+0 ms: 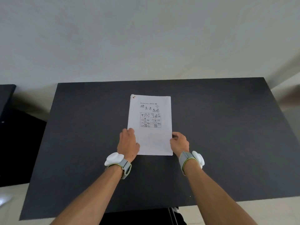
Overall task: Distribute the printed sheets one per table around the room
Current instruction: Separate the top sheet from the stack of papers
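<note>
A stack of white printed sheets (150,124) lies flat in the middle of a dark grey table (227,135); the top sheet shows small cartoon panels and a red mark at its upper left corner. My left hand (128,142) holds the stack's lower left edge, thumb on top of the paper. My right hand (180,142) grips the lower right edge with curled fingers. Both wrists wear grey bands with white trackers.
A pale wall rises right behind the table's far edge. The corner of another dark table (7,91) shows at the left, with a dark gap below it. A dark chair or stand (175,215) sits under the near edge.
</note>
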### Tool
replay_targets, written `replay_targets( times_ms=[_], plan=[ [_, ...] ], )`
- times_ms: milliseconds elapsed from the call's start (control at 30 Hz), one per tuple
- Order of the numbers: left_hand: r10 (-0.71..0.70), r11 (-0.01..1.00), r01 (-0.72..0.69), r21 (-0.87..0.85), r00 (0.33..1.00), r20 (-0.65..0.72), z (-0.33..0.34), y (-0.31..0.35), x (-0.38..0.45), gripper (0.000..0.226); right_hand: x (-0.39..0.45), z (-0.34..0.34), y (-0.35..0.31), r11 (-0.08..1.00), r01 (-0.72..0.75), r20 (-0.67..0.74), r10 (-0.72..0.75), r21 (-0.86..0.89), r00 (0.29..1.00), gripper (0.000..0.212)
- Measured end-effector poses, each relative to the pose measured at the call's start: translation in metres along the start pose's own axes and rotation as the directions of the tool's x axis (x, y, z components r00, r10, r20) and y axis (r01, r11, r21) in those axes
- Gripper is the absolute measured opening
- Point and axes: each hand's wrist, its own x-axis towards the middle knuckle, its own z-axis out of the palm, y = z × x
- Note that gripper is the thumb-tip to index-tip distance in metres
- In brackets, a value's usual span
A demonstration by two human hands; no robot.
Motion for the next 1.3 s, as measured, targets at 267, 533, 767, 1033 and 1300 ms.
replay_targets(
  times_ms=[267,533,767,1033,1300],
  plan=[
    [0.058,0.953,0.04,-0.302,0.949,0.31,0.038,0.067,-0.019,0.041,0.003,-0.014,0.01,0.878,-0.145,0.22,0.047,0.456,0.974,0.034],
    [-0.037,0.95,0.102,-0.295,0.976,0.215,0.056,0.082,-0.019,0.045,0.01,-0.028,0.009,0.869,-0.141,0.326,-0.024,0.475,0.945,0.031],
    [-0.063,0.919,0.151,-0.365,0.968,0.244,0.059,0.079,-0.016,0.038,0.017,-0.033,0.014,0.894,-0.155,0.368,-0.012,0.421,0.93,0.034],
    [-0.079,0.907,0.172,-0.384,0.966,0.246,0.061,0.078,-0.012,0.036,0.023,-0.034,0.015,0.934,-0.137,0.358,0.01,0.33,0.934,0.03],
    [-0.101,0.934,0.179,-0.309,0.962,0.253,0.057,0.08,-0.009,0.013,0.03,-0.032,0.019,0.969,-0.073,0.265,0.009,0.234,0.964,0.027]
  ],
)
